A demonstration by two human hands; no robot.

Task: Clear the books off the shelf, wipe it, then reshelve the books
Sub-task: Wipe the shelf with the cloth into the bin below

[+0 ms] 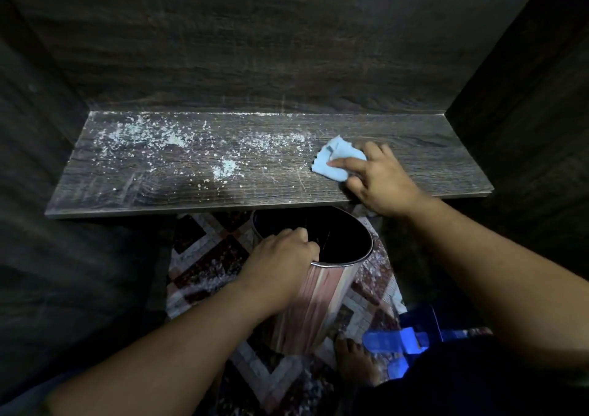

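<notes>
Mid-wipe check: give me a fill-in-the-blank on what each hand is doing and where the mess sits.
The right hand holds a ____ cloth on the shelf.
The left hand grips the metal bin by its ____.
The white crumbs lie mostly on the shelf's ____ half.
Missing words: blue, rim, left.

Left hand (pixel 282 258), right hand (pixel 381 181), foot (pixel 352 360) bare, dark garment (pixel 471 387)
</notes>
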